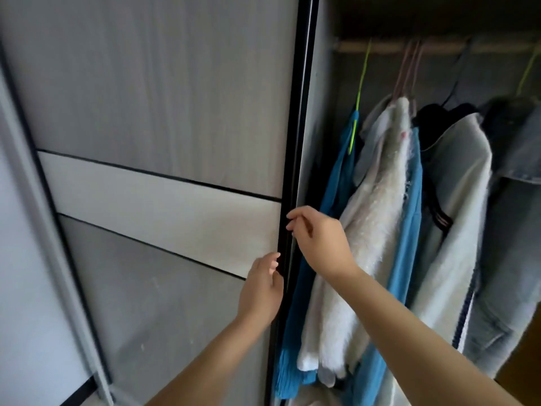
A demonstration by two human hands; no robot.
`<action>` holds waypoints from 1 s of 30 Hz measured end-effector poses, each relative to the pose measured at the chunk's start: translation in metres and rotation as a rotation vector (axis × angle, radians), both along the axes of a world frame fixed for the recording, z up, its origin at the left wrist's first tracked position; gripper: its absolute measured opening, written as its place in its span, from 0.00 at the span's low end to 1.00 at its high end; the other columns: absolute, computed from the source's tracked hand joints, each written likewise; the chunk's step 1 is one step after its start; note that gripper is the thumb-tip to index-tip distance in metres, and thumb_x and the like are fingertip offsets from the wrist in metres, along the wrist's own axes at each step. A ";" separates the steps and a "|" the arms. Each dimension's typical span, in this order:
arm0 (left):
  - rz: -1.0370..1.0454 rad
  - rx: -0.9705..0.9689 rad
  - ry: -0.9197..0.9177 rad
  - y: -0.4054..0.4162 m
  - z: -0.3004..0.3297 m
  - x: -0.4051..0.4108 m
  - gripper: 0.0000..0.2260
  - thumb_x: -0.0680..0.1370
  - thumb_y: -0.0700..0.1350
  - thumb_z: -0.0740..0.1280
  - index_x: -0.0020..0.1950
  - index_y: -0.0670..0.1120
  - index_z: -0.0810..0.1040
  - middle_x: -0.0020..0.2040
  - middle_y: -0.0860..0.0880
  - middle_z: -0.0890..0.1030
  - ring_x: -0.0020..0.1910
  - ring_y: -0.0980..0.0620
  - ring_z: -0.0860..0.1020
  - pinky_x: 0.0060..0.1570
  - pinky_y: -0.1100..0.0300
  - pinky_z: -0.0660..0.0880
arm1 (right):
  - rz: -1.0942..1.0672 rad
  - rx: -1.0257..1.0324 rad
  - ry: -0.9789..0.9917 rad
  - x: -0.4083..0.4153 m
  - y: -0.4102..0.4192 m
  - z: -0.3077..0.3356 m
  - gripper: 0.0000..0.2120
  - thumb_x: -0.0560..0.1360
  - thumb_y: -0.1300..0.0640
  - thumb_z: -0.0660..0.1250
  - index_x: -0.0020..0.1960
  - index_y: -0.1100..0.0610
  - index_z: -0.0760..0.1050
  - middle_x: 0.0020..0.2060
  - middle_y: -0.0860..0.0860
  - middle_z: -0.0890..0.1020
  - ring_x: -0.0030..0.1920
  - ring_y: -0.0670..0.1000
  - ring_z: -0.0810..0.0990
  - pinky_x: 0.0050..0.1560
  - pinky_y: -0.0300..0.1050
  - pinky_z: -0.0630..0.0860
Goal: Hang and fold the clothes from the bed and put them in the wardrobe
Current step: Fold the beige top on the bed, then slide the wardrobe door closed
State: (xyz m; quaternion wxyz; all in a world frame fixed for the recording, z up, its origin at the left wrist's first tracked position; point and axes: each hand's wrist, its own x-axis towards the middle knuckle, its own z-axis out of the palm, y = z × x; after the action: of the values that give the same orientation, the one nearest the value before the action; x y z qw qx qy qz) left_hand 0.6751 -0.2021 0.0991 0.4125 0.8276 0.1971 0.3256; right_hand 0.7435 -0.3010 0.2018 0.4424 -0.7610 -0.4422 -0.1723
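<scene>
Head view: left hand (pixel 260 284) and right hand (pixel 316 238), fingers loosely curled, holding nothing, touch the wardrobe door's black edge (pixel 295 142); hung clothes (pixel 377 215) beside.

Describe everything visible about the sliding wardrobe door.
The sliding wardrobe door fills the left half of the view. Its face is pale grey with a wood-grain look, crossed by a lighter band edged with thin dark lines. A black vertical frame runs down its right edge. It stands slid aside, leaving the hanging rail and clothes to its right exposed. The left hand and the right hand are both at that black edge, fingers loosely curled against it; a firm grip cannot be confirmed.
</scene>
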 end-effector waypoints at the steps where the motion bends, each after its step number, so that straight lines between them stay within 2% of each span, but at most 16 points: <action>1: 0.012 0.023 -0.062 -0.003 0.014 0.002 0.19 0.79 0.37 0.58 0.70 0.49 0.69 0.59 0.52 0.73 0.55 0.57 0.72 0.51 0.67 0.68 | 0.005 0.045 -0.097 0.000 0.005 0.018 0.12 0.78 0.63 0.59 0.55 0.59 0.79 0.46 0.50 0.83 0.45 0.50 0.81 0.45 0.45 0.79; 3: 0.017 0.050 -0.136 -0.009 0.038 0.006 0.22 0.79 0.37 0.58 0.73 0.48 0.64 0.63 0.53 0.68 0.60 0.57 0.70 0.54 0.68 0.66 | 0.040 0.018 -0.350 0.004 0.017 0.048 0.14 0.77 0.64 0.56 0.53 0.61 0.80 0.48 0.53 0.82 0.50 0.54 0.79 0.49 0.46 0.77; 5: 0.022 0.036 -0.150 -0.012 0.057 0.011 0.25 0.79 0.37 0.59 0.75 0.47 0.59 0.66 0.53 0.64 0.64 0.57 0.68 0.57 0.69 0.64 | 0.027 -0.145 -0.643 0.018 0.032 0.066 0.14 0.73 0.65 0.57 0.50 0.60 0.81 0.47 0.55 0.81 0.53 0.58 0.78 0.61 0.56 0.73; 6: 0.030 0.005 -0.152 -0.013 0.063 0.013 0.25 0.79 0.37 0.59 0.75 0.47 0.59 0.68 0.52 0.63 0.65 0.56 0.68 0.58 0.69 0.64 | -0.011 -0.235 -0.781 0.027 0.036 0.071 0.12 0.71 0.67 0.61 0.48 0.59 0.81 0.46 0.54 0.81 0.53 0.59 0.78 0.66 0.62 0.67; 8: 0.043 -0.088 -0.151 -0.015 0.072 0.017 0.25 0.78 0.36 0.59 0.75 0.45 0.61 0.68 0.49 0.64 0.65 0.53 0.68 0.60 0.66 0.66 | -0.074 -0.366 -0.999 0.041 0.038 0.074 0.11 0.64 0.70 0.69 0.41 0.58 0.82 0.41 0.53 0.80 0.52 0.57 0.79 0.67 0.69 0.60; 10: 0.038 -0.169 -0.143 -0.019 0.077 0.020 0.24 0.78 0.34 0.58 0.73 0.45 0.61 0.67 0.48 0.64 0.65 0.51 0.68 0.61 0.62 0.67 | -0.106 -0.483 -1.115 0.043 0.033 0.078 0.10 0.61 0.70 0.71 0.37 0.56 0.82 0.37 0.52 0.78 0.50 0.56 0.80 0.66 0.72 0.61; 14: 0.019 -0.301 -0.143 -0.030 0.086 0.019 0.28 0.76 0.30 0.55 0.74 0.46 0.60 0.70 0.49 0.60 0.69 0.51 0.63 0.65 0.60 0.65 | -0.149 -0.578 -1.193 0.035 0.031 0.090 0.10 0.62 0.68 0.73 0.36 0.54 0.82 0.35 0.51 0.78 0.48 0.55 0.78 0.65 0.75 0.61; 18: -0.030 -0.354 -0.107 -0.033 0.087 0.010 0.29 0.75 0.29 0.53 0.75 0.48 0.59 0.71 0.49 0.60 0.70 0.51 0.63 0.69 0.54 0.65 | -0.193 -0.536 -1.214 0.034 0.029 0.083 0.10 0.61 0.69 0.71 0.32 0.54 0.80 0.31 0.49 0.75 0.43 0.53 0.77 0.67 0.72 0.60; 21: -0.101 -0.365 -0.067 -0.031 0.086 0.005 0.29 0.76 0.29 0.53 0.74 0.50 0.59 0.70 0.50 0.61 0.69 0.54 0.63 0.65 0.59 0.65 | -0.220 -0.471 -1.234 0.035 0.024 0.078 0.11 0.63 0.69 0.68 0.29 0.55 0.78 0.28 0.49 0.72 0.39 0.51 0.75 0.70 0.68 0.56; 26: -0.207 -0.330 -0.047 -0.039 0.088 0.012 0.30 0.75 0.27 0.53 0.74 0.49 0.60 0.69 0.51 0.62 0.70 0.55 0.63 0.48 0.77 0.65 | -0.208 -0.333 -1.253 0.045 0.003 0.082 0.10 0.63 0.69 0.67 0.30 0.55 0.76 0.28 0.49 0.70 0.39 0.52 0.73 0.71 0.65 0.57; 30: -0.294 -0.298 -0.056 -0.062 0.082 0.019 0.30 0.74 0.26 0.52 0.74 0.45 0.61 0.67 0.51 0.62 0.68 0.53 0.66 0.61 0.69 0.63 | -0.189 -0.259 -1.287 0.058 -0.028 0.081 0.10 0.65 0.70 0.64 0.30 0.57 0.74 0.29 0.51 0.70 0.39 0.53 0.71 0.70 0.61 0.64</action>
State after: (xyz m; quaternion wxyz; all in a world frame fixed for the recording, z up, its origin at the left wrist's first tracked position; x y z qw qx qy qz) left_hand 0.6936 -0.2638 0.1811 0.5787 0.7680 0.1084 0.2520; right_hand 0.8016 -0.3293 0.2823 -0.0224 -0.5887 -0.5666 -0.5761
